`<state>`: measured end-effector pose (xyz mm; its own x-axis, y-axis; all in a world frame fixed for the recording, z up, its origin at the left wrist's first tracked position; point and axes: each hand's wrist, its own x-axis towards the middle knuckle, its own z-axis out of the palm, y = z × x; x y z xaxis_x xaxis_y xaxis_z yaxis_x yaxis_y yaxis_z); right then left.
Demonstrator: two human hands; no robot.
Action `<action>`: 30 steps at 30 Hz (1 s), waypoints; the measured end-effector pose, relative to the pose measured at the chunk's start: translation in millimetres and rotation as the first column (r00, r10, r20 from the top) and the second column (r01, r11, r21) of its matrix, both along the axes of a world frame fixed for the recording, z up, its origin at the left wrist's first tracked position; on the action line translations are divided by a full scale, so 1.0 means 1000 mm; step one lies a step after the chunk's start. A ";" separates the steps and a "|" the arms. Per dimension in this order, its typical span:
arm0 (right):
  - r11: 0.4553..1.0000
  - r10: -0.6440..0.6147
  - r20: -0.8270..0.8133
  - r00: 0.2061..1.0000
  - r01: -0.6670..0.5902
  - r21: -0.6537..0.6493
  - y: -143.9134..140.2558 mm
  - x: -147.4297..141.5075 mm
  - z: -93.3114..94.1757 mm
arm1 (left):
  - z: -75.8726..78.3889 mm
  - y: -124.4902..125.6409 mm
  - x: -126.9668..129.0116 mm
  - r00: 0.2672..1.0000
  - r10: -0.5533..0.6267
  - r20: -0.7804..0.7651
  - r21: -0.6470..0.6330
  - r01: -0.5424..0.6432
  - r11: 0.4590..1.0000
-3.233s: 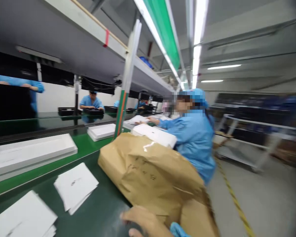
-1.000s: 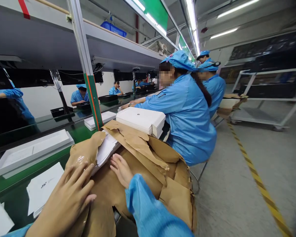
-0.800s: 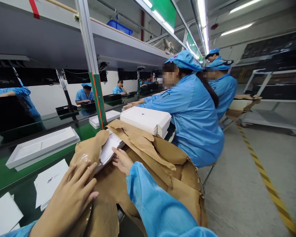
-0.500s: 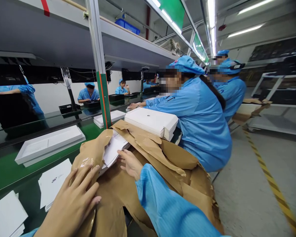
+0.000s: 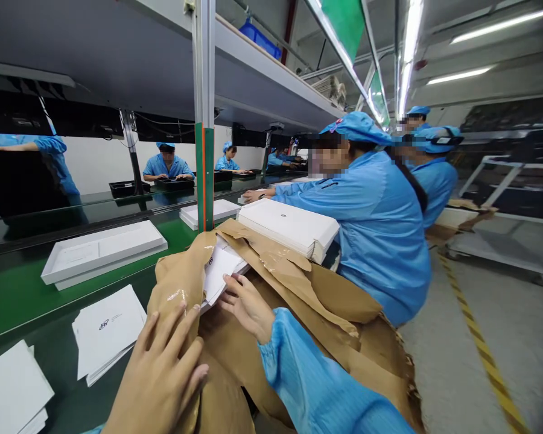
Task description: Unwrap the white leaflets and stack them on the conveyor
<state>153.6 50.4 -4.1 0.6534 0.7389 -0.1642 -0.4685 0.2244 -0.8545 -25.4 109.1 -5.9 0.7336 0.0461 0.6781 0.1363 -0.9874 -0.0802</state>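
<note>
Torn brown wrapping paper (image 5: 235, 349) lies crumpled in front of me, with strips of clear tape on it. From its opening shows a stack of white printed papers (image 5: 224, 265). My left hand (image 5: 163, 367) rests on the wrapping, palm down with fingers spread. At the near right edge of the stack, my right hand (image 5: 248, 307) has its curled fingers on the papers, index finger at the top; its lower fingers are partly hidden. Left of the wrapping sits a loose pile of white papers with a black logo (image 5: 108, 331).
Another white pile (image 5: 13, 386) lies at lower left. An open white box (image 5: 104, 253) stands on the green belt (image 5: 9, 307). Behind the wrapping are stacked white boxes (image 5: 289, 223) and a metal post (image 5: 205, 169). A co-worker in blue (image 5: 375, 217) sits close on the right.
The view has swung slightly, so the bench and both hands appear farther right. Both hands keep nearly the same places on the wrapping and papers. A person across the line has lowered a hand.
</note>
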 end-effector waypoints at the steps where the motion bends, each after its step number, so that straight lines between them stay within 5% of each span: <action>1: 1.000 -0.012 0.001 1.000 0.012 0.010 0.005 -0.001 -0.002 | -0.001 0.000 0.000 1.000 -0.002 0.008 -0.005 0.002 1.000; 9: 0.991 -0.121 0.080 0.989 0.116 0.073 0.029 -0.010 -0.014 | -0.007 0.001 0.003 0.999 -0.022 0.048 0.008 0.022 1.000; 21: 0.985 -0.134 -0.037 0.990 0.137 0.109 -0.017 -0.035 -0.033 | -0.013 0.013 0.000 0.990 -0.085 0.117 0.181 0.063 0.981; 30: 0.952 -0.242 -0.167 0.956 0.268 0.149 -0.036 -0.042 -0.058 | -0.013 0.021 -0.004 0.993 -0.096 0.067 0.086 0.090 0.992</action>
